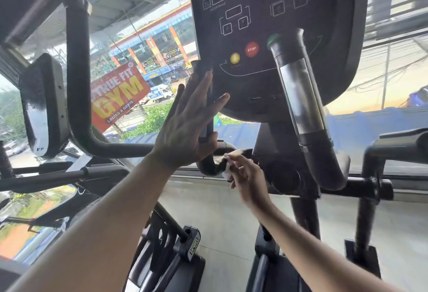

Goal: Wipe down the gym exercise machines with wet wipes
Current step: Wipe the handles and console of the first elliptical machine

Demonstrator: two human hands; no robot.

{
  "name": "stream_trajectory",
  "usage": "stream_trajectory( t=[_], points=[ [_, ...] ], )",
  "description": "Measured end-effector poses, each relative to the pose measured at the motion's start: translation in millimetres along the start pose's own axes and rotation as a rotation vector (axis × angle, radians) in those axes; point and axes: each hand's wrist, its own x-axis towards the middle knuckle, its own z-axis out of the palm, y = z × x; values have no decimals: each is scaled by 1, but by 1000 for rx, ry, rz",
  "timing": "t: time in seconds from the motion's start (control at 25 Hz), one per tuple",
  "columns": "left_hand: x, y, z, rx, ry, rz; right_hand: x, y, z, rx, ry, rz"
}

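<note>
Landmark: we take the dark, rounded control console (273, 37) of the black exercise machine, with its red STOP button (251, 49) and yellow round button (234, 58), as our reference.
Left hand: our left hand (185, 127) is raised just below the console's lower left edge, fingers straight and spread, with the palm side against the upright part of a black curved tubular handlebar (208, 152).
Right hand: our right hand (245, 176) sits below the console, lower than the left hand, fingers curled and pinching a small crumpled white wet wipe (228, 171).
Wet wipe: it is pressed on the bend of that handlebar, under the console's left side; we cannot tell how much of it is hidden by the fingers.
Grip post: a black handle with a silver metal band (301, 97) rises in front of the console's right half.
Neighbour: a second black machine's screen (44, 106) and bent tube (78, 78) stand well to the left of the console.
Outside: beyond the window, left of the console, we see a red sign reading TRUE FIT GYM (119, 92).
</note>
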Motion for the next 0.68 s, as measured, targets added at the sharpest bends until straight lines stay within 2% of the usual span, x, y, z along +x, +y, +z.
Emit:
stream_trajectory(
  t=[0.08, 0.2, 0.24, 0.32, 0.4, 0.44, 0.56, 0.68],
  points=[
    [0, -1, 0, 11, 2, -4, -20, 5, 14, 227, 58, 73],
    [0, 0, 0, 18, -20, -20, -22, 9, 9, 285, 146, 155],
    [0, 0, -1, 21, -27, -24, -14, 9, 1, 213, 163, 97],
    [0, 1, -2, 25, -31, -22, 23, 7, -18, -148, 113, -128],
    [1, 0, -3, 12, -32, -17, 73, -1, -28, -549, -140, -287],
    [1, -1, -2, 9, -27, -12, 94, -5, -29, -681, -307, -282],
    [-2, -2, 0, 20, -16, -12, 132, -15, -24, -899, -676, -135],
    [-1, -2, 1, 23, -19, -20, 148, -30, -12, -1067, -863, -28]
  ],
)
